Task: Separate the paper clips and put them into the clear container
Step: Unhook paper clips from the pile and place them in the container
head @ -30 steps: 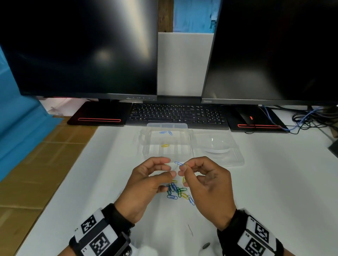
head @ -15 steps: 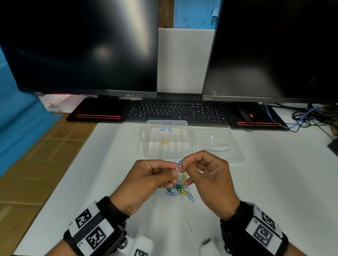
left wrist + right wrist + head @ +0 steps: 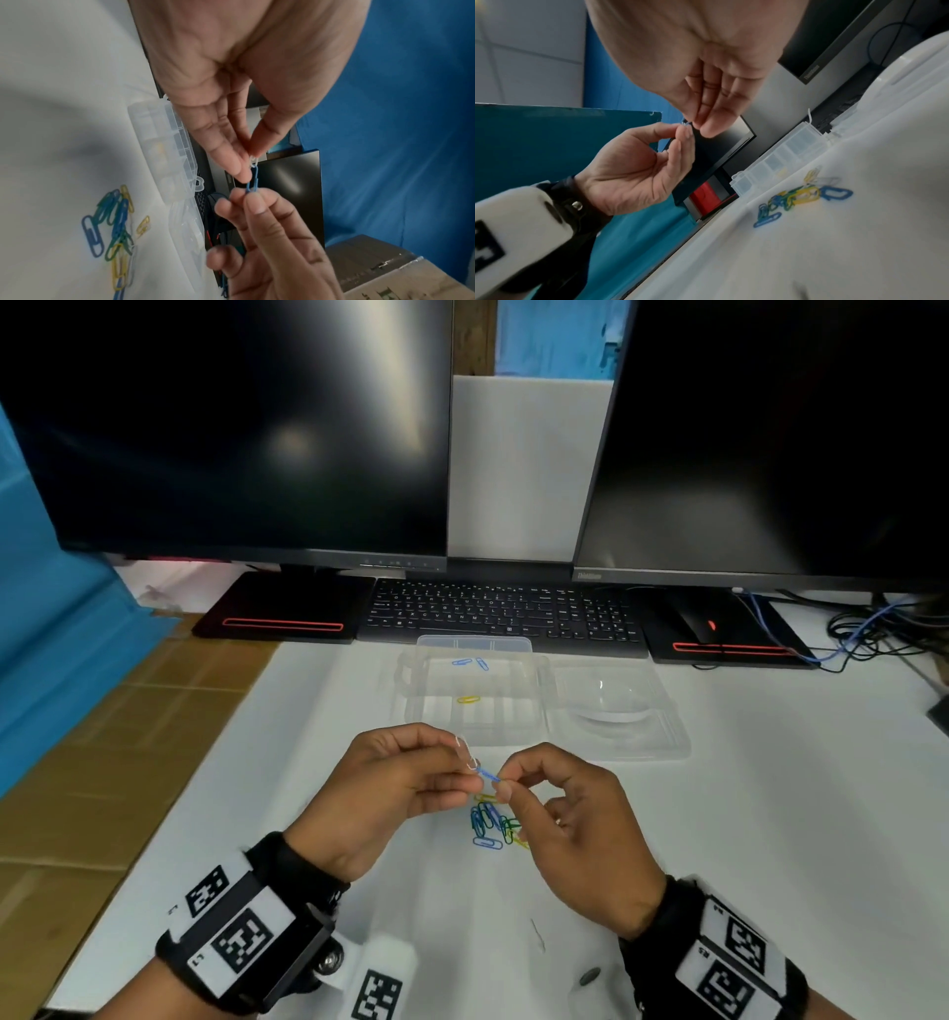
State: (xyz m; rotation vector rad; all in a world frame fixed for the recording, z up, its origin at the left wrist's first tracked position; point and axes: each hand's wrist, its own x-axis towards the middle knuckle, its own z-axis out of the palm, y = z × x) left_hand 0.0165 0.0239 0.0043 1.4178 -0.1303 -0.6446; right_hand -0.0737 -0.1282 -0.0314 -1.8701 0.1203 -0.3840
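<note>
Left hand [image 3: 395,783]: raised over the table, thumb and forefinger pinching a white paper clip [image 3: 464,752]; remaining fingers loosely curled.
Right hand [image 3: 570,819]: raised opposite the left, thumb and forefinger pinching a blue paper clip [image 3: 488,774]; other fingers curled, apart from the clip.
Monitors: two dark screens, left monitor [image 3: 226,423] and right monitor [image 3: 780,433], standing at the back of the table.
Table [image 3: 770,839]: white surface, bearing everything below.
Keyboard [image 3: 503,613]: black, lying between the monitor bases, just behind the container.
Clear container [image 3: 411,680]: open, between keyboard and hands; its clear lid [image 3: 662,711] lies flat to the right, touching it. Inside: two blue clips [image 3: 470,663] near the far wall, one yellow clip [image 3: 468,699] nearer the middle.
Clip pile [image 3: 493,827]: blue, green and yellow clips tangled on the table, below and between the two hands, near side of the container.
Held pair: in the left wrist view the white clip [image 3: 253,161] and blue clip [image 3: 253,181] meet end to end, seemingly linked, stretched between the two pinches, above the table.
</note>
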